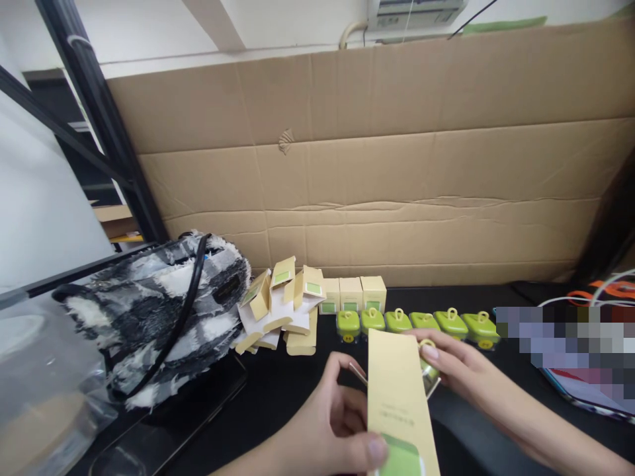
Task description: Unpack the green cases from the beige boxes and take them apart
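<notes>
The long flat cardboard sleeve is pale yellow with a green patch at its near end. The small plastic gadgets with loops in the row are bright green, and some have a yellow spot. The little square boxes are pale yellow with green labels. The fluffy bag has a black, grey and white check. The big cardboard wall is brown. The table is black.

Both forearms reached inward, left hand curled, thumb pinching low; right hand palm-down, fingers bent leftward, closed.
</notes>
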`<state>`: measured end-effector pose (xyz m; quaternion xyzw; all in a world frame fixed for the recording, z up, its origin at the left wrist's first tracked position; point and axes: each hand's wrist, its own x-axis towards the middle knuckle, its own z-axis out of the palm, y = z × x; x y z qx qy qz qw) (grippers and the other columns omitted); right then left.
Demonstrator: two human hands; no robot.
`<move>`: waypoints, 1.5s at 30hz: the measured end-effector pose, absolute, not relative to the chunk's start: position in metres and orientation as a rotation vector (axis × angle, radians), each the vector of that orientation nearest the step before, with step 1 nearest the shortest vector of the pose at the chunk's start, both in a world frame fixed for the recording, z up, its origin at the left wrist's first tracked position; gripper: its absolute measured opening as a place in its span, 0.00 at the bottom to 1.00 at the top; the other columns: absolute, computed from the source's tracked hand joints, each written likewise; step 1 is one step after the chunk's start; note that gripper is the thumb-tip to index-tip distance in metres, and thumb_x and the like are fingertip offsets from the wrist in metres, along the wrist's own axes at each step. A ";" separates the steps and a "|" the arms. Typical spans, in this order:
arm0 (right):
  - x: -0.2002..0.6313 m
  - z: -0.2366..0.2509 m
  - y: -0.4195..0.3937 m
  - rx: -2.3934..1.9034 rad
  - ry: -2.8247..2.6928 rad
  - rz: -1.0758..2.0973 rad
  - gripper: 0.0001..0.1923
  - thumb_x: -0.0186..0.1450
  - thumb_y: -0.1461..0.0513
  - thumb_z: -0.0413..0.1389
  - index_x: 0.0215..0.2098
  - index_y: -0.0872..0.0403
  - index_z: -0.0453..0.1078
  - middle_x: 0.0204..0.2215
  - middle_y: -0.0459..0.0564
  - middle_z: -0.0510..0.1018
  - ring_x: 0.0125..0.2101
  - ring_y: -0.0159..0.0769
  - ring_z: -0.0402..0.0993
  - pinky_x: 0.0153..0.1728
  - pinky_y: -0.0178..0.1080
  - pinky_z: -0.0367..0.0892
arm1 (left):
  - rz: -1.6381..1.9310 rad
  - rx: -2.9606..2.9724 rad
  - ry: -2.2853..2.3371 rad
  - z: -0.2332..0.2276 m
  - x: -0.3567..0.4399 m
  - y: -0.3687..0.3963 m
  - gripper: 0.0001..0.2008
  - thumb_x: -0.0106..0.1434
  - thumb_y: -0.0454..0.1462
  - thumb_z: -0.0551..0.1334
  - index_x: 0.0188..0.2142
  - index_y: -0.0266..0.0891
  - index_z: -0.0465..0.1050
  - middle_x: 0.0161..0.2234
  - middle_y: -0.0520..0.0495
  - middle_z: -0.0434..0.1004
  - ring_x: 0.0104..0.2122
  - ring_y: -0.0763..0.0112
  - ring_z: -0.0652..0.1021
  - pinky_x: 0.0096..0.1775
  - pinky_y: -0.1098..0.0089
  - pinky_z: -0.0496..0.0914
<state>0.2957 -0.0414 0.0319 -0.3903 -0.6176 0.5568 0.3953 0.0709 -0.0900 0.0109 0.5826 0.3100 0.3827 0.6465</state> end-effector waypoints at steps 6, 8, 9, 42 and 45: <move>0.317 0.042 -0.027 -1.087 -2.126 0.616 0.19 0.56 0.60 0.57 0.47 0.50 0.67 0.46 0.53 0.76 0.46 0.46 0.72 0.47 0.47 0.66 | 0.857 1.842 1.017 0.022 0.063 -0.092 0.31 0.53 0.34 0.65 0.49 0.44 0.46 0.47 0.42 0.72 0.46 0.62 0.72 0.50 0.60 0.63; 0.321 0.041 -0.028 -1.155 -2.261 0.487 0.22 0.53 0.64 0.55 0.47 0.50 0.66 0.46 0.52 0.76 0.44 0.45 0.74 0.46 0.46 0.67 | 0.830 1.870 1.087 0.020 0.063 -0.089 0.31 0.53 0.34 0.64 0.49 0.44 0.44 0.47 0.42 0.71 0.46 0.62 0.72 0.51 0.60 0.62; 0.323 0.040 -0.029 -1.179 -2.314 0.453 0.23 0.52 0.65 0.54 0.48 0.50 0.66 0.45 0.51 0.77 0.43 0.45 0.74 0.45 0.46 0.68 | 0.832 1.870 1.119 0.018 0.063 -0.088 0.31 0.53 0.34 0.63 0.49 0.44 0.44 0.47 0.42 0.71 0.46 0.62 0.72 0.51 0.59 0.62; 0.294 0.029 -0.078 -0.377 -2.452 -0.658 0.17 0.71 0.62 0.43 0.51 0.50 0.69 0.47 0.45 0.78 0.46 0.39 0.76 0.42 0.37 0.73 | 0.910 0.748 0.762 0.017 0.082 -0.093 0.22 0.49 0.45 0.70 0.39 0.34 0.74 0.31 0.44 0.80 0.31 0.67 0.80 0.38 0.66 0.72; 0.297 0.022 -0.077 -0.369 -2.426 -0.529 0.16 0.69 0.63 0.47 0.52 0.48 0.68 0.46 0.45 0.79 0.46 0.42 0.76 0.45 0.42 0.73 | 0.903 0.757 0.769 0.019 0.080 -0.092 0.24 0.50 0.46 0.70 0.42 0.34 0.73 0.34 0.43 0.80 0.32 0.66 0.80 0.39 0.65 0.71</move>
